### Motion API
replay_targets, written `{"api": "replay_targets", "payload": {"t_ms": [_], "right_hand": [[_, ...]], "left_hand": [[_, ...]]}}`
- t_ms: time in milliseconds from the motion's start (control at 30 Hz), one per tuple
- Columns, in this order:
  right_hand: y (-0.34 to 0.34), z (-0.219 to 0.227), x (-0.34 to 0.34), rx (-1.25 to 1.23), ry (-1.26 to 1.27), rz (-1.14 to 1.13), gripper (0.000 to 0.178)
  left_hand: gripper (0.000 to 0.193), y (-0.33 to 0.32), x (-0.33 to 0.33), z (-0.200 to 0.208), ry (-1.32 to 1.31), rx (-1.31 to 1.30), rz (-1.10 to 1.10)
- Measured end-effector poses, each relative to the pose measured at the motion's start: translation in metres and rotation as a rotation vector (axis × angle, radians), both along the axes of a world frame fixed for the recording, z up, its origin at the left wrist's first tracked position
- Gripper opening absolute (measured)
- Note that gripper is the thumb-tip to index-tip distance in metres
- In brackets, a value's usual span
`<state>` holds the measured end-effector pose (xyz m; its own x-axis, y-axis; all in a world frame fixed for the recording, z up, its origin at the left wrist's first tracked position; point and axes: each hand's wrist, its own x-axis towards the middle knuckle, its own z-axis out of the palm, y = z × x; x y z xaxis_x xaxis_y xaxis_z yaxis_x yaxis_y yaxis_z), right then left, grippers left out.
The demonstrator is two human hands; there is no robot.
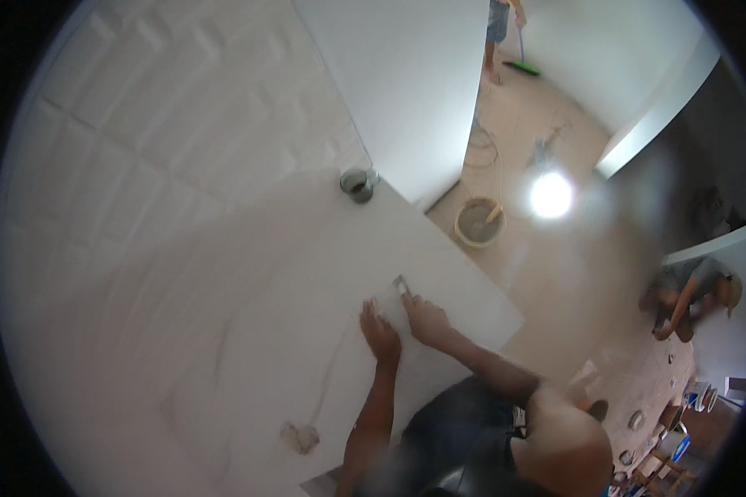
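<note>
The flat-bladed scraper [401,286] is over the white slab [265,323], the right hand [428,320] closed round its handle. Just beside it, the left hand [380,333] has fingers loosely extended; I can't tell whether they grip anything. A pale lump [299,438] lies nearer, leftward; a greenish cup [347,184] sits farther off. Beyond the slab, right, are a bucket [477,243] and a crouching person [695,290].

The flat, narrow scraper [401,286] beside you has a shiny, metal-looking blade; your broad white surface [448,253] looks smooth, the irregular beige lump [298,437] rough and matt, the rounded grey-green cup [356,184] slightly glossy.
</note>
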<state>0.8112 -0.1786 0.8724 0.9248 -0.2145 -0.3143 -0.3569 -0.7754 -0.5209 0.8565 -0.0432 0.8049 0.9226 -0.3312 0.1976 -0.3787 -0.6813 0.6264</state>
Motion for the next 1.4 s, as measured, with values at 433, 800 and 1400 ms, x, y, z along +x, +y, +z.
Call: {"api": "replay_targets", "payload": {"t_ms": [433,800,1400], "right_hand": [[0.0,0.002,-0.056,0.007,0.2,0.01,0.053],[-0.074,0.009,-0.033,-0.263,0.243,-0.068,0.056],[-0.009,-0.009,-0.041,-0.165,0.376,0.063,0.074]], "left_hand": [[0.043,0.041,-0.033,0.005,-0.007,0.082,-0.103],[0.041,0.042,-0.077,0.008,-0.013,0.226,-0.143],[0.033,0.088,-0.088,0.012,0.355,-0.369,0.239]]}}
